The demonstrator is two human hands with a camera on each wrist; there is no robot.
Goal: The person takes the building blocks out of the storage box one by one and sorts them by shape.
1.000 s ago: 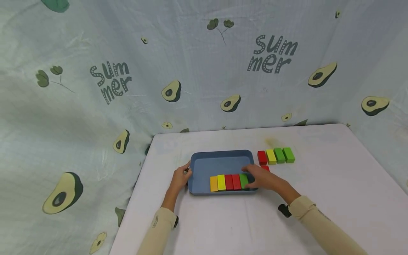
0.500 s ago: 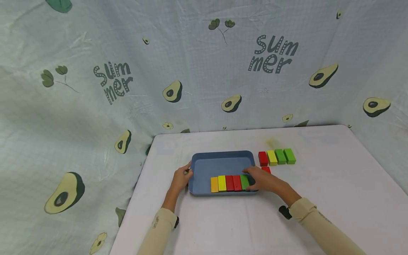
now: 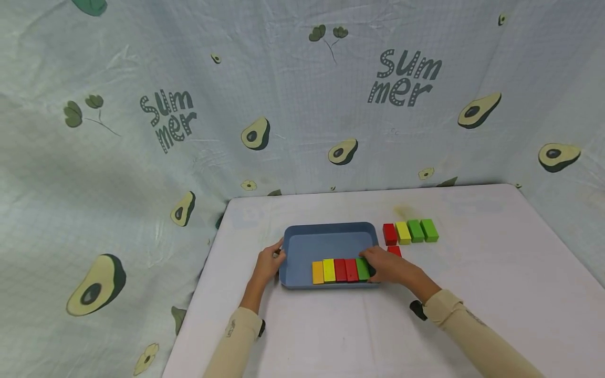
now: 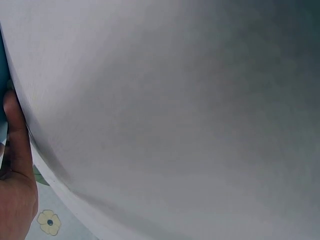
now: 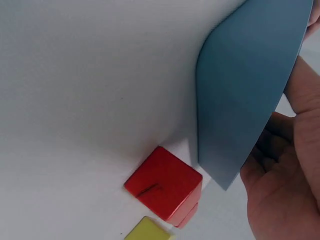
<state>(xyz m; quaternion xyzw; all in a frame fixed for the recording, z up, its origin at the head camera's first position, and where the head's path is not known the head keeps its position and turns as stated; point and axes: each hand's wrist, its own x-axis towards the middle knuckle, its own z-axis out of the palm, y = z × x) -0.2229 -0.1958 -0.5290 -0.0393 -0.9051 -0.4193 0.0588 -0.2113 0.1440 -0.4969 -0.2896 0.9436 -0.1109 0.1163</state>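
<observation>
A shallow blue-grey tray (image 3: 326, 242) lies on the table. Along its near side runs a row of blocks: an orange block (image 3: 317, 273), a yellow block (image 3: 328, 271), two red blocks (image 3: 345, 270) and a green block (image 3: 362, 269) at the right end. My right hand (image 3: 388, 265) reaches over the tray's right wall and pinches the green block, fingertips at its far end and thumb at its near end. My left hand (image 3: 267, 264) holds the tray's left rim, thumb at the rim. In the right wrist view the tray wall (image 5: 245, 90) hides the fingertips.
Right of the tray stand a red block (image 3: 389, 234), a yellow block (image 3: 403, 232) and two green blocks (image 3: 415, 231) in a row. Another red block (image 3: 394, 250) sits nearer, partly behind my right hand. A patterned cloth (image 3: 302, 105) hangs behind the table (image 3: 321, 336).
My right hand's thumb and fingers have closed in on the green block at the row's right end. My left hand has stayed at the tray's rim.
</observation>
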